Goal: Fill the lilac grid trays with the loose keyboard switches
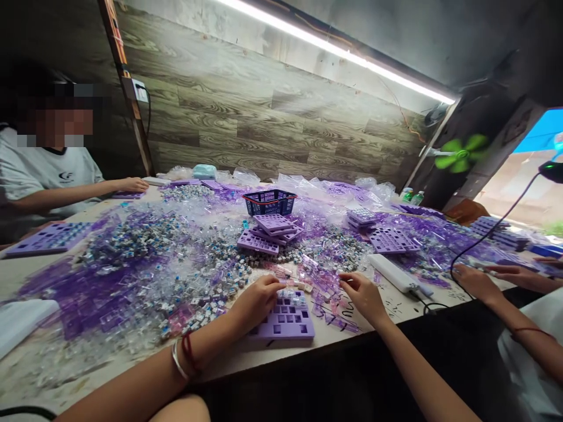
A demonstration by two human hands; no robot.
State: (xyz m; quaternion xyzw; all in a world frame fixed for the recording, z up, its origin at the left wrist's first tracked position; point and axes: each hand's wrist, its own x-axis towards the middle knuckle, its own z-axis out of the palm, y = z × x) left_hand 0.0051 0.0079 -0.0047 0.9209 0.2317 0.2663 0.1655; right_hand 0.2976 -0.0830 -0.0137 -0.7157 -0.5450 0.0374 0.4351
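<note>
A purple plastic tray with square holes (285, 323) lies at the table's near edge, right in front of me. My left hand (257, 299) rests at the tray's upper left corner, fingers pinched on a small clear piece at the tray's top row. My right hand (363, 293) is to the right of the tray, fingers curled and pinched over loose clear and purple pieces (328, 287); what it holds is too small to name. Silver and red bracelets (185, 356) ring my left wrist.
Heaps of small grey switches (145, 240) and purple clear pieces cover the table. Stacked purple trays (268, 231) and a blue basket (269, 201) stand mid-table. A white bar with a cable (393, 272) lies to the right. One person sits at the left (48, 176); another's hands (479, 281) work at the right.
</note>
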